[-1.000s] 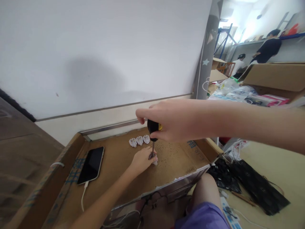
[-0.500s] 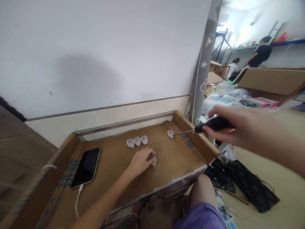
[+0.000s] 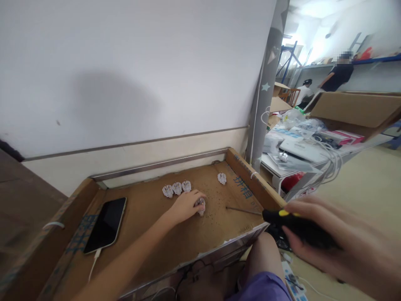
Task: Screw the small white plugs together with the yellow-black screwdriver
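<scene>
My left hand (image 3: 187, 205) is closed on a small whitish plug piece (image 3: 201, 207) with metal pins, low over the cardboard-lined tray (image 3: 150, 234). In my right hand (image 3: 316, 230) is a screwdriver (image 3: 244, 210) with a black and yellow handle, its long shaft pointing left over the tray's right part. The tip is apart from the held plug piece. Three similar plug pieces (image 3: 177, 188) sit in a row behind my left hand. Another plug piece (image 3: 222, 178) lies alone near the tray's right wall.
A phone (image 3: 105, 225) with a white cable lies at the tray's left. Dark specks dot the cardboard. To the right, a grey pillar (image 3: 266, 83) stands before a cluttered table (image 3: 275, 169) with an open carton (image 3: 354, 109). Two people are in the background.
My right hand has come down and toward me with the screwdriver, its tip moving away from the lone plug piece. The left hand keeps its plug piece. The view has shifted slightly.
</scene>
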{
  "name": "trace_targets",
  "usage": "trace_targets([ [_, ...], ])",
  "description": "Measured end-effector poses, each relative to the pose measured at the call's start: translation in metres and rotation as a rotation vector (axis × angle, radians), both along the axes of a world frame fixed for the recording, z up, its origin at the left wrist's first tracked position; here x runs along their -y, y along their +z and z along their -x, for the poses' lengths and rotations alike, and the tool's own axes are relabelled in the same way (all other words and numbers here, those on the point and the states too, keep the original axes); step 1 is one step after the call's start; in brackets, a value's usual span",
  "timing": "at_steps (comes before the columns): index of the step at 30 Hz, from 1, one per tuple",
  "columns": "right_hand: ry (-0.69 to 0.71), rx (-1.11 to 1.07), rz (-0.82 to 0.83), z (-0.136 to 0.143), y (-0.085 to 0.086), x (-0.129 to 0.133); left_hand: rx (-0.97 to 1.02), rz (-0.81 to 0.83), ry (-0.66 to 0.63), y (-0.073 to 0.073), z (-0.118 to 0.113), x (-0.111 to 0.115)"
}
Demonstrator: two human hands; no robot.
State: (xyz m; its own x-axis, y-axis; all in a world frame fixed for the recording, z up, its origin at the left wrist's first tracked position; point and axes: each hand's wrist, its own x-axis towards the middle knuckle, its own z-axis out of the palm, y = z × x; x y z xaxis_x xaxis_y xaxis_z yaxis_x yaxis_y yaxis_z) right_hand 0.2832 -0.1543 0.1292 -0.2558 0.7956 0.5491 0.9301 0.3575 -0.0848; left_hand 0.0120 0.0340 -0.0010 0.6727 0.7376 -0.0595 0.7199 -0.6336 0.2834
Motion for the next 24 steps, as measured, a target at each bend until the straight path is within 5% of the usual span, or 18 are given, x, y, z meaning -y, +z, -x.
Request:
trace_targets([
  [3,0.177,-0.219,0.159,0.013,-0.021,-0.004,0.002,-0.115,-0.035,-0.003,-0.010,-0.024],
  [6,0.342,-0.837,0.226,0.032,-0.048,-0.022,0.035,-0.175,-0.003,-0.010,-0.013,-0.043],
  [8,0.498,-1.240,0.107,0.045,-0.066,-0.035,0.060,-0.207,0.056,-0.017,-0.008,-0.052],
  [15,0.737,-1.319,-0.025,0.060,-0.099,-0.044,0.106,-0.189,0.137,-0.029,0.007,-0.063],
  [18,0.852,-1.257,-0.028,0.045,-0.108,-0.047,0.331,-0.184,0.196,-0.016,0.001,-0.042],
  [21,0.947,-1.185,0.003,0.028,-0.114,-0.052,0.746,-0.111,0.222,0.011,-0.009,0.012],
  [24,0.958,-1.169,0.046,0.029,-0.111,-0.046,1.113,0.433,0.059,0.037,-0.013,0.081],
])
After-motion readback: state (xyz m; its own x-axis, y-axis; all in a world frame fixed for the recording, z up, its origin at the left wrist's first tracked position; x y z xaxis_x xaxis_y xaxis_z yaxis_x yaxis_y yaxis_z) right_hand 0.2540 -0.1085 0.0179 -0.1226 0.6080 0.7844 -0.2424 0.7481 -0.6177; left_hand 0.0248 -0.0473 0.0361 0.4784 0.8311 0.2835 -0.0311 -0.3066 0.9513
